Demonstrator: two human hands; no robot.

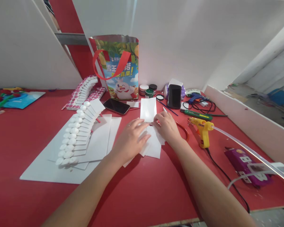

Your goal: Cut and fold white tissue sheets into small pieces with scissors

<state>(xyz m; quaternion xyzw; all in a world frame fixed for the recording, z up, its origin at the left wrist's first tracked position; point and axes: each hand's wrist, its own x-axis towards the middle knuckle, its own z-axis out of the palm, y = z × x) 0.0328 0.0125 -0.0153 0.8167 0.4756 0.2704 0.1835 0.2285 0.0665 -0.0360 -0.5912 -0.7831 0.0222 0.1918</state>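
Note:
In front of me a white paper piece [148, 108] stretches away from my fingers, its near edge between my two hands. My left hand [132, 135] lies over its near left corner, fingers stretched and thumb apart. At the near right corner, my right hand [167, 126] has its fingertips pressed together on the edge. A thin white pointed stick [165, 109], perhaps a pen, juts up from behind the right hand's fingers. Beneath both hands lie several loose white paper pieces [153, 149]. An orange-brown ring [183, 130] sits partly hidden behind my right hand.
On the left, a curved white spoon-and-card fan [78, 132] rests on white boards [49, 160]. Behind are a phone [116, 106], a printed bag [119, 69] and paint jars [149, 93]. To the right lie a yellow glue gun [203, 129], a green cutter [197, 115] and a purple packet [247, 168].

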